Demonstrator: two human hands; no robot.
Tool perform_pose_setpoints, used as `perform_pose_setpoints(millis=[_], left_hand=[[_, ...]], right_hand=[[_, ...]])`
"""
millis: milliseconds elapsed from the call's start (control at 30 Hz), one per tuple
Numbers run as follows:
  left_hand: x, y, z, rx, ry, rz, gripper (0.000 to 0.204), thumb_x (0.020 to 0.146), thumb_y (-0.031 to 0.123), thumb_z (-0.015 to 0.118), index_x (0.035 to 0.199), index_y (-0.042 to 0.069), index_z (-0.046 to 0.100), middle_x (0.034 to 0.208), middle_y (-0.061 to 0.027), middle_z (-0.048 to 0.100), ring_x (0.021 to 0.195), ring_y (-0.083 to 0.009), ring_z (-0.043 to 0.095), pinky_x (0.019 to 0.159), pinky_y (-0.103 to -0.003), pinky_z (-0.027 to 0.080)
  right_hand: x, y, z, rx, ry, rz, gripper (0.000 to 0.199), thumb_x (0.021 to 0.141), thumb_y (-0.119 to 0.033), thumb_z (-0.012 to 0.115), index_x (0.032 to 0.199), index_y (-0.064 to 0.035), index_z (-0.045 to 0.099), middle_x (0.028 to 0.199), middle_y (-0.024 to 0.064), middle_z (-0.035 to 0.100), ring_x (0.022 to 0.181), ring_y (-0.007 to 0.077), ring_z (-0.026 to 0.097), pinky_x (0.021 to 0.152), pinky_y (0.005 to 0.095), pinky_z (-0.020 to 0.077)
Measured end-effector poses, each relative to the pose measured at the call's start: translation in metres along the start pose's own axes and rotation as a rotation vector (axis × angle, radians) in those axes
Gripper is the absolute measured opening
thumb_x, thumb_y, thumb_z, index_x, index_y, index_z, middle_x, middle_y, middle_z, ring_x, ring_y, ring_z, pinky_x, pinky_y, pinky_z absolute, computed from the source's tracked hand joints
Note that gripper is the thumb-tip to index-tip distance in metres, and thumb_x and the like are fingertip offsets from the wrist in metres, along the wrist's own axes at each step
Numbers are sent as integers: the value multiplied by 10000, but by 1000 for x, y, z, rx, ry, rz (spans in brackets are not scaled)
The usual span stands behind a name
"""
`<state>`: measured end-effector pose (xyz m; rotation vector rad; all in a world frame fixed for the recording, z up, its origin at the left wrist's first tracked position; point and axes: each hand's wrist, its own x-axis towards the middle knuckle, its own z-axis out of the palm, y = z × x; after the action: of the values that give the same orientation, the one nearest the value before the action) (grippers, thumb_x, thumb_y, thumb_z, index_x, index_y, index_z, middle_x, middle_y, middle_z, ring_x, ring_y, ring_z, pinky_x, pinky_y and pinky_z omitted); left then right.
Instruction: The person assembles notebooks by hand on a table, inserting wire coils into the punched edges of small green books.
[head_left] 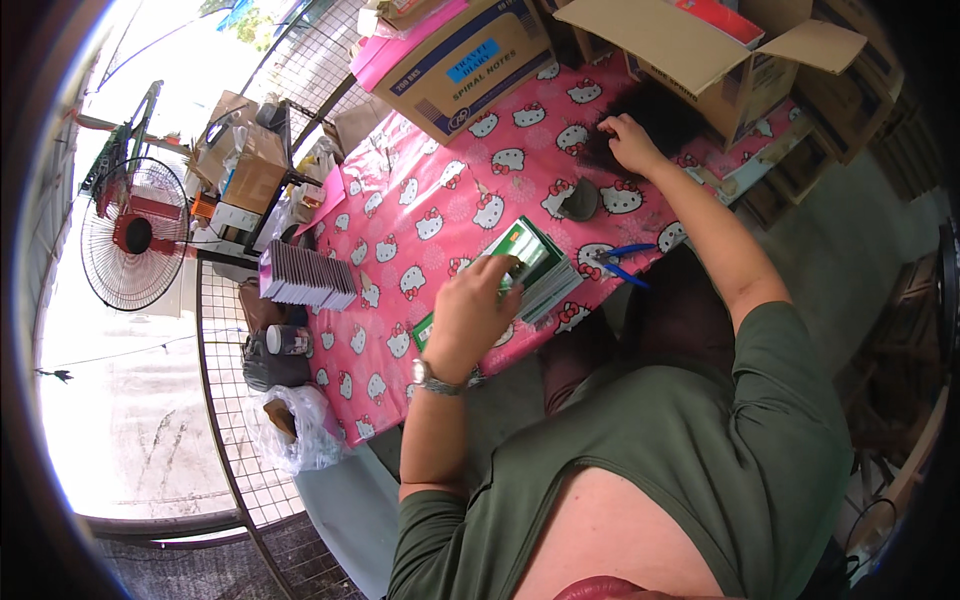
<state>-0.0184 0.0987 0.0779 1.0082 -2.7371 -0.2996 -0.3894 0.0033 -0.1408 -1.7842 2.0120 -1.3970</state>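
Observation:
My left hand (472, 312), with a watch on its wrist, curls over a green-covered notebook (424, 331) on the table. Beside its fingers lies a stack of green notebooks (540, 262), pale page edges facing me. Farther to the right, my right hand (632, 147) is at the edge of a black, bristly pile (655, 115). Its fingers are bent together; whatever is between them is too small to make out. Blue-handled pliers (628, 277) rest at the near table edge, and a small dark grey object (578, 201) sits between the hands.
A pink patterned cloth covers the table (430, 258). Cardboard boxes, one closed (460, 75) and one with raised flaps (725, 90), stand at the back. A row of stacked notebooks (305, 277) is at the left, near a plastic bag (298, 430) and a fan (133, 234).

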Motion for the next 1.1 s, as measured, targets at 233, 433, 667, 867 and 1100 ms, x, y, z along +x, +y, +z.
perform_pose_setpoints(millis=[233,433,667,867,1100], left_hand=[[12,-11,-24,182,105,-110,174,877,134,578,1039,76,603,925,-148,672,832,-349,656,738,-460,487],[16,-8,9,233,333,-32,166,876,178,586,996,63,591,885,-105,649,859,-295,623,790,-432,412],[16,-6,7,168,337,37,152,892,174,588,989,57,597,888,-107,641,863,-292,612,806,-432,399],[14,-5,7,162,327,49,147,903,163,587,998,51,589,901,-120,633,888,-303,602,828,-432,400],[9,-6,6,127,299,41,144,932,151,561,1021,38,575,944,-145,615,913,-329,590,862,-455,404]], right_hand=[[-18,-143,-44,643,-125,166,212,940,-108,524,1088,-19,646,881,101,678,637,127,611,618,312,513],[-119,-246,-40,715,-282,-64,522,1021,-269,497,1422,61,452,1495,258,433,1445,332,360,1183,375,273],[-71,-255,-82,484,-483,22,297,1014,-214,560,1216,-25,670,1233,163,662,1114,288,645,934,359,507],[-53,-246,-67,453,-176,-476,199,840,-10,666,1020,-76,724,974,83,671,942,269,645,789,363,528],[-54,-253,-62,380,-75,-497,268,761,79,661,984,-67,694,987,82,646,989,306,603,893,408,478]])
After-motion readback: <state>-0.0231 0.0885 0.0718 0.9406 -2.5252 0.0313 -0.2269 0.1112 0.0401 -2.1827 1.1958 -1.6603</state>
